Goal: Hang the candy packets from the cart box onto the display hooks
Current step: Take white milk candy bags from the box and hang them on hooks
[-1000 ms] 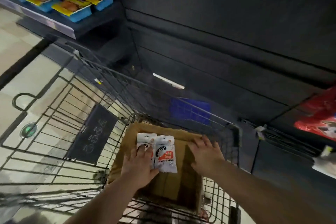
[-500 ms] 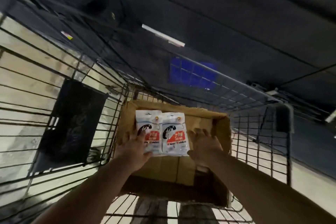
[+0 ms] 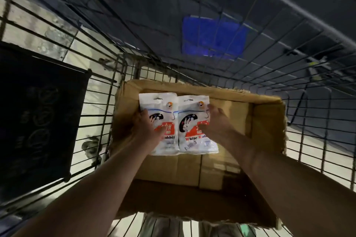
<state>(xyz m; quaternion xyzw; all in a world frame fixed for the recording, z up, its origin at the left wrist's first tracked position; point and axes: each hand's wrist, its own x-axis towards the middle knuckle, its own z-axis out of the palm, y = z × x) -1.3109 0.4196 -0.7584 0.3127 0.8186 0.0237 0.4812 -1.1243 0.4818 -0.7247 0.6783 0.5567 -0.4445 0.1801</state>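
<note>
While the left hand (image 3: 146,129) pinches the left candy packet (image 3: 159,106), the right hand (image 3: 217,123), empty a moment ago, now curls thumb and fingers round the right candy packet (image 3: 192,107). Both packets sit over the cardboard box (image 3: 267,121) in the wire cart (image 3: 317,86), seemingly ready for lifting.

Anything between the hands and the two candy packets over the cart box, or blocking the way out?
Nothing visible. The left hand grips the left packet, the right hand touches the right packet. The cardboard box is open on top. Display hooks are out of view.
</note>
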